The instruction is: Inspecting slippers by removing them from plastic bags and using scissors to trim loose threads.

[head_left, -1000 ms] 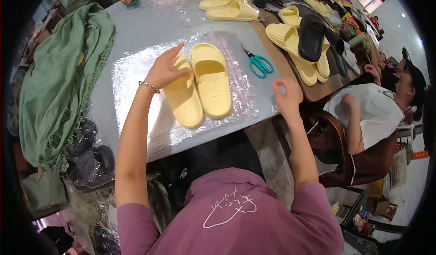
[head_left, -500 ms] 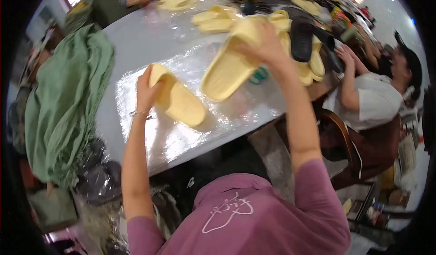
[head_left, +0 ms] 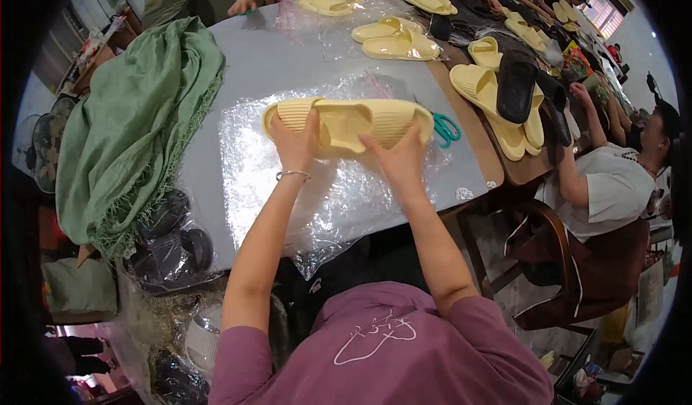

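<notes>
My left hand (head_left: 293,145) and my right hand (head_left: 400,161) were both closed around a pair of pale yellow slippers (head_left: 344,125), one at each end, thumbs on the near side. The two slippers were pressed together in my grip, ribbed straps toward opposite ends, so bringing them together looked done to me. Below the grip and toward my body, the clear plastic (head_left: 331,197) lay spread on the table (head_left: 252,59); the slippers were over it, with none of it visibly wrapped around them, so I judged that any covering was not yet done. I could not tell whether their lower edge touched the plastic. Just beyond my right hand lay the teal-handled scissors (head_left: 448,130), held by neither hand. Farther past the grip, another yellow pair (head_left: 395,39) rested by more clear film, apparently not closed up either. Well right of my grip, a black slipper (head_left: 516,88) lay over other yellow ones; well left was a green cloth (head_left: 140,124).
</notes>
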`<state>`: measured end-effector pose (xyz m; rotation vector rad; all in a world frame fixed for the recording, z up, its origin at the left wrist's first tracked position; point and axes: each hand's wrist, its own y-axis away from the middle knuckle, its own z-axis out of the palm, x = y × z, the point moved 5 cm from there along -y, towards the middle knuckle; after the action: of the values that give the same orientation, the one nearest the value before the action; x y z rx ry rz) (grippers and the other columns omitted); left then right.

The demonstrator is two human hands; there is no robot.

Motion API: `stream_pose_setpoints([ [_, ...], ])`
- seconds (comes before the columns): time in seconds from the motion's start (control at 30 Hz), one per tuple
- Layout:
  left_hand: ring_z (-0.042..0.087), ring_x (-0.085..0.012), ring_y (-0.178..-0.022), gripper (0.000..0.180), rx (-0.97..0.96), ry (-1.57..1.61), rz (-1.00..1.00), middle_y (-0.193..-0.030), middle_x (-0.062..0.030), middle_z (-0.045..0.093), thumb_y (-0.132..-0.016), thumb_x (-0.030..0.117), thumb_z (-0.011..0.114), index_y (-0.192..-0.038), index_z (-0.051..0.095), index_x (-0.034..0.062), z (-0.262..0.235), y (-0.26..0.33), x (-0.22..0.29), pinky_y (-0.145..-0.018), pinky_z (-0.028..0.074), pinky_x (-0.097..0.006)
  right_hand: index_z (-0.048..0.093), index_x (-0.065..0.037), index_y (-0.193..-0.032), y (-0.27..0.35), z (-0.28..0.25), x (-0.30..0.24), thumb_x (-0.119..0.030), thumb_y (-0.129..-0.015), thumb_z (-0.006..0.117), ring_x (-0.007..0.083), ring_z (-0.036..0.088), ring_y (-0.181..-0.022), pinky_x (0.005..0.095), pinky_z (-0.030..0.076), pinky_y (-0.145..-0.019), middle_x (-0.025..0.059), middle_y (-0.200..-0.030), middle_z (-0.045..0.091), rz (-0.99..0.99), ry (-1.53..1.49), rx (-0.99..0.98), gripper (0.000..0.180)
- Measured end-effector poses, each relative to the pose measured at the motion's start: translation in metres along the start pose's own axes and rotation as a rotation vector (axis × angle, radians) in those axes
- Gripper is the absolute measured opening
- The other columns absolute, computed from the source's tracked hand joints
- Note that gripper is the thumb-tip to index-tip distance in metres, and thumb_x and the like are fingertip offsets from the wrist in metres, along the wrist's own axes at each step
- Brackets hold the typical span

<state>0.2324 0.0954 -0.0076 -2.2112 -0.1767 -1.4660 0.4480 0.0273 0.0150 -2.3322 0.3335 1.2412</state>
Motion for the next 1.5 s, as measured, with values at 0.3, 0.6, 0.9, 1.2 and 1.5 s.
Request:
stream_pose_setpoints([
  [0.3,0.048,-0.0294,-0.109,0.060,-0.168,0.099,0.011,-0.119,-0.0206,0.048,-0.086,0.032,0.060,-0.130,0.042,-0.0042,0.000,-0.010,-0.026,-0.096,0.036,-0.035,0.048,0.002,-0.108,-0.002,0.031,0.029,-0.023,-0.086,0.063,0.0284,0.060,-0.092,0.0370,0.047,-0.079,0.0167,-0.099,0.062,-0.012,-0.174,-0.127,0.037],
  [0.6,0.019,-0.0408,-0.128,0.082,-0.334,-0.316,0.415,-0.140,-0.0265,0.015,-0.081,0.026,0.063,-0.146,0.017,0.0047,-0.024,0.056,0.027,-0.108,0.016,-0.047,0.053,0.000,-0.107,-0.006,-0.019,0.023,-0.014,-0.094,0.052,0.0108,0.058,-0.090,0.0263,0.046,-0.081,0.0064,-0.102,0.062,0.321,-1.090,-0.265,0.020],
  [0.9,0.007,-0.0449,-0.136,0.083,-0.601,-0.556,0.510,-0.149,-0.0231,0.010,-0.079,0.038,0.065,-0.143,0.025,0.0059,-0.041,0.078,0.038,-0.110,0.009,-0.052,0.046,0.000,-0.124,-0.056,-0.140,0.034,-0.013,-0.093,0.050,0.0199,0.055,-0.104,0.0334,0.040,-0.096,0.0097,-0.117,0.056,0.151,-1.167,0.202,0.034],
  [1.2,0.015,-0.0432,-0.136,0.074,-0.704,-0.800,0.501,-0.147,-0.0207,0.023,-0.080,0.049,0.060,-0.140,0.036,0.0124,-0.041,0.082,-0.005,-0.110,0.010,-0.054,0.046,-0.003,-0.125,-0.261,-0.307,0.161,-0.016,-0.091,0.051,0.0306,0.048,-0.117,0.0497,0.038,-0.097,0.0169,-0.127,0.049,0.159,-1.091,0.387,0.037],
  [1.5,0.021,-0.0444,-0.133,0.083,-0.753,-0.823,0.327,-0.146,-0.0210,0.025,-0.072,0.059,0.062,-0.141,0.035,0.0196,-0.049,0.066,-0.003,-0.108,0.016,-0.054,0.038,-0.009,-0.132,-0.333,-0.330,0.225,-0.023,-0.096,0.040,0.0343,0.039,-0.126,0.0619,0.035,-0.097,0.0131,-0.139,0.038,0.516,-1.082,0.120,0.038],
])
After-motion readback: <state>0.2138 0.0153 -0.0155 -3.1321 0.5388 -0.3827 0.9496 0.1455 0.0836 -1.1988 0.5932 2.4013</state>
